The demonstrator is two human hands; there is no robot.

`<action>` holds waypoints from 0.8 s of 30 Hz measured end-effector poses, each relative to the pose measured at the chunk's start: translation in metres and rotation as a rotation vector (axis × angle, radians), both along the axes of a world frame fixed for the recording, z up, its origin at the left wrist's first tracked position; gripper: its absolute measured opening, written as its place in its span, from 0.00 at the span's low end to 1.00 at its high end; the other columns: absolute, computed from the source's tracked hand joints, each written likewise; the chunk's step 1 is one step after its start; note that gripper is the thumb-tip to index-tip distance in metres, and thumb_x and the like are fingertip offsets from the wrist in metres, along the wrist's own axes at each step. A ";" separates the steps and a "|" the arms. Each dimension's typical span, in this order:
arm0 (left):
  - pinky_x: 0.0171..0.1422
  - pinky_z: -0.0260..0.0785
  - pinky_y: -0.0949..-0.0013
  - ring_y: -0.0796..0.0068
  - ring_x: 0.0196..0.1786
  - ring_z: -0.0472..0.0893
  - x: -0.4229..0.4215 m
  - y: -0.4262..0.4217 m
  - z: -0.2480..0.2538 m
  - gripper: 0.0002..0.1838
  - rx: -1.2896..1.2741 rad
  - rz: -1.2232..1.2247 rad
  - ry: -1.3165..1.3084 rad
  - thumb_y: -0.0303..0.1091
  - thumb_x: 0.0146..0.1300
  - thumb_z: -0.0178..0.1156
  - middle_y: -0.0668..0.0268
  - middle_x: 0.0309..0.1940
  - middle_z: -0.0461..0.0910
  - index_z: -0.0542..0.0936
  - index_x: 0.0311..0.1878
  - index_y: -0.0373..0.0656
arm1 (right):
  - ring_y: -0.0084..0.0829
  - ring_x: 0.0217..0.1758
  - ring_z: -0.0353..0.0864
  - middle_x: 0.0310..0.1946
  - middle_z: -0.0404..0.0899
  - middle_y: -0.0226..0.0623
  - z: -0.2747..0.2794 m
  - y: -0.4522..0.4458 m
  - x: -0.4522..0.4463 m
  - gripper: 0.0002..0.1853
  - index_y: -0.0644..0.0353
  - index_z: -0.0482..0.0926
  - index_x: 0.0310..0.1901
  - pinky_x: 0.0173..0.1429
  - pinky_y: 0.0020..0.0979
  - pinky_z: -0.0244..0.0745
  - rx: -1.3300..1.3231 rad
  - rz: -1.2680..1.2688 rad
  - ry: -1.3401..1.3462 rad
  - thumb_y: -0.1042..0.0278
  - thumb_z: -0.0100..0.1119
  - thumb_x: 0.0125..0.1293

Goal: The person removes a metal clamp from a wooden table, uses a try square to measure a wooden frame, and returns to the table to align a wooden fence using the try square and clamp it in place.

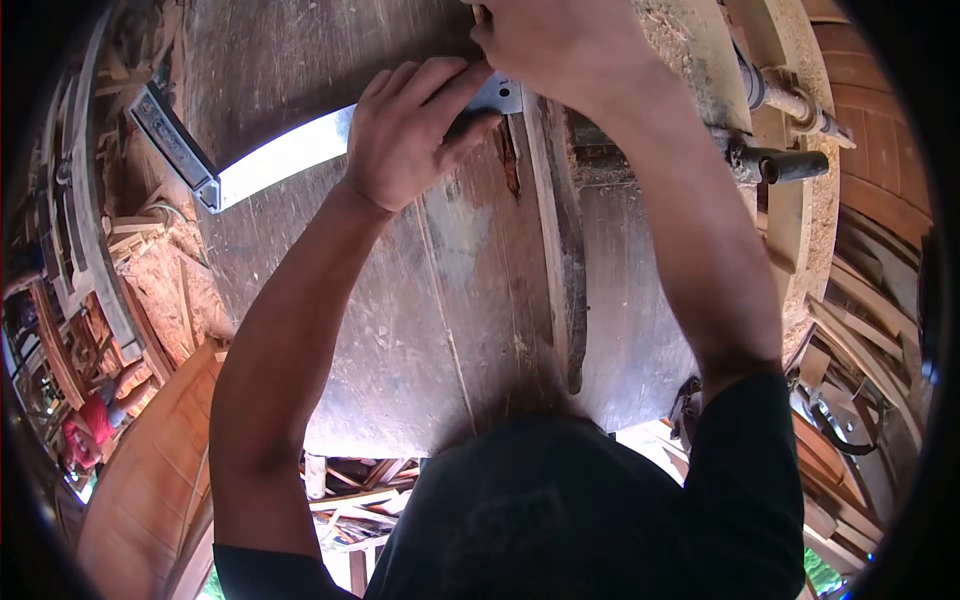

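Observation:
A try square (285, 155) lies across the dark, worn wooden workbench top (380, 320), its bright metal blade reaching right from the thick stock at the left edge. My left hand (410, 130) is laid over the blade, with fingers along its far side and thumb on the near side, gripping it. Close to the blade's right end, which has a small hole, my right hand (560, 45) is closed at the top edge of the view. A small brownish bit shows by its fingertips, but what it holds is cut off by the frame.
A long slot (565, 250) runs down the bench top. At the bench's right side is a vise with a metal handle (795, 165). Wood boards (850, 340) and shavings lie around. Another person in a red top (95, 425) is at far left.

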State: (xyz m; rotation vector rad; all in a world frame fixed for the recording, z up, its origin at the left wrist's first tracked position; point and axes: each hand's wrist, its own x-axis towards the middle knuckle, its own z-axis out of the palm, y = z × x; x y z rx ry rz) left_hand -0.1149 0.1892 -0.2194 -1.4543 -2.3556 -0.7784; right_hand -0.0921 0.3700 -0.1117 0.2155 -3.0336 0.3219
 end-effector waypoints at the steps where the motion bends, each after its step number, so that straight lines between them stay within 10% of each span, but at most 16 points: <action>1: 0.49 0.73 0.59 0.61 0.45 0.81 0.000 0.000 0.000 0.28 0.009 -0.001 -0.018 0.48 0.57 0.72 0.66 0.48 0.81 0.83 0.58 0.46 | 0.44 0.69 0.69 0.52 0.83 0.46 0.008 -0.002 -0.007 0.12 0.62 0.87 0.44 0.76 0.43 0.61 0.123 0.003 -0.099 0.71 0.57 0.63; 24: 0.51 0.75 0.63 0.71 0.42 0.80 -0.002 0.001 -0.004 0.27 0.018 0.010 0.038 0.50 0.57 0.71 0.73 0.46 0.79 0.83 0.57 0.50 | 0.43 0.70 0.70 0.55 0.83 0.48 -0.010 -0.003 -0.031 0.15 0.68 0.84 0.50 0.75 0.36 0.62 0.168 0.052 -0.198 0.75 0.52 0.67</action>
